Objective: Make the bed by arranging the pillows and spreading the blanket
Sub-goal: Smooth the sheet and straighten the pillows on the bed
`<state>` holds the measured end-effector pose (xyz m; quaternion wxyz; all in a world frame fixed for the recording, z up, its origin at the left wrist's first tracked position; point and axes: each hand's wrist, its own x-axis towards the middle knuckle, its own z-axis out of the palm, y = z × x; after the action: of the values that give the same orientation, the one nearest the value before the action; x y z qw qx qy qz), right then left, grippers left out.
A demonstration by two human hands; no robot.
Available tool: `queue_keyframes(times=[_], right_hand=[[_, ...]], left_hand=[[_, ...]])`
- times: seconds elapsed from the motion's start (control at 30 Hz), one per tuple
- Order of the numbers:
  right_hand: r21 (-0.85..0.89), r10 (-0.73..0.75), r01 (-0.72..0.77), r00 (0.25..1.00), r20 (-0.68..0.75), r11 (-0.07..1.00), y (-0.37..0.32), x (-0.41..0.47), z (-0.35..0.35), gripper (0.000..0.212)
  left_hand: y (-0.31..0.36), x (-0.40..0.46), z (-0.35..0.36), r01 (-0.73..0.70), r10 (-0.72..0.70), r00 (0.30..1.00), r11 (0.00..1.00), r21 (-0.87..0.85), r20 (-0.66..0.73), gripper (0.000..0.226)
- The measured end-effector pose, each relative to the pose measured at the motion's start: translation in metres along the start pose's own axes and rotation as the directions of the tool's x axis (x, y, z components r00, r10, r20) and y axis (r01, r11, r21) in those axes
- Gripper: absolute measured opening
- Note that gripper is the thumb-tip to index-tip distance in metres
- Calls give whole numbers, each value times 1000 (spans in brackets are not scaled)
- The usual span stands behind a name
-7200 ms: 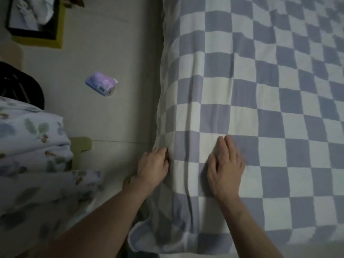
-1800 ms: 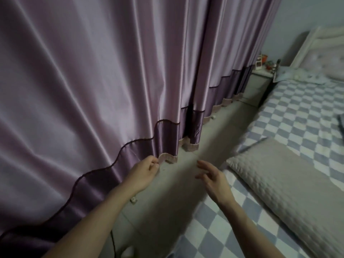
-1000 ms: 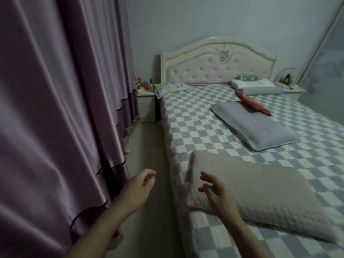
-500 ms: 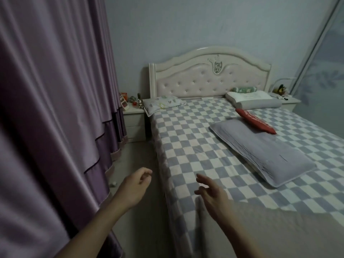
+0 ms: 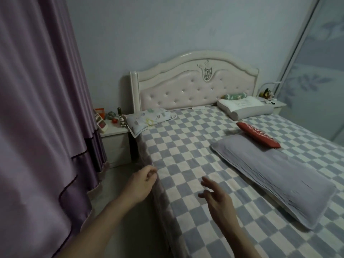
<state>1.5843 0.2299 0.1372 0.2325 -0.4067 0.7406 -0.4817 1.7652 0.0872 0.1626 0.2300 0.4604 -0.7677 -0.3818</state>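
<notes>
The bed's blue-and-white checkered sheet lies spread flat. A long grey pillow lies slantwise in the middle, with a small red cushion at its far end. A small patterned pillow sits at the head on the left and hangs over the edge. A white pillow and a green roll lie at the head on the right. My left hand hovers at the bed's left edge, fingers loosely curled, holding nothing. My right hand hovers over the sheet with its fingers spread.
A purple curtain hangs along the left, leaving a narrow strip of floor beside the bed. A nightstand with small items stands left of the tufted headboard. Another nightstand and a sliding door are on the right.
My view has advanced along the bedside toward the headboard. The beige quilted pillow near the foot has dropped out of view. Both hands stay raised and hold nothing.
</notes>
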Motion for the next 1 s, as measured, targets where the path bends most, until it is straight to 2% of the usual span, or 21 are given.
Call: queue_keyframes(times=[0.2, 0.37, 0.5, 0.63, 0.8, 1.0], right_hand=[[-30, 68, -68, 997, -31, 997, 0, 93, 40, 38], [39, 103, -100, 992, -74, 994, 15, 193, 60, 39], [122, 109, -98, 990, -91, 988, 13, 303, 82, 38], [74, 76, -73, 997, -26, 995, 1, 376, 98, 39], [0, 53, -53, 998, 17, 999, -6, 455, 114, 38], [-58, 95, -95, 995, -7, 994, -4, 555, 158, 39]], left_hand=[[-22, 122, -3, -18, 14, 992, 999, 31, 122, 19], [-37, 221, -1, -45, 35, 983, 998, 52, 182, 13], [-41, 324, -18, -19, 3, 988, 994, 109, 152, 18], [-37, 396, -39, -5, -6, 997, 988, 156, 75, 26], [-63, 482, -52, 46, -59, 997, 977, 208, 57, 28], [-105, 613, -62, 76, -122, 982, 953, 293, 142, 28]])
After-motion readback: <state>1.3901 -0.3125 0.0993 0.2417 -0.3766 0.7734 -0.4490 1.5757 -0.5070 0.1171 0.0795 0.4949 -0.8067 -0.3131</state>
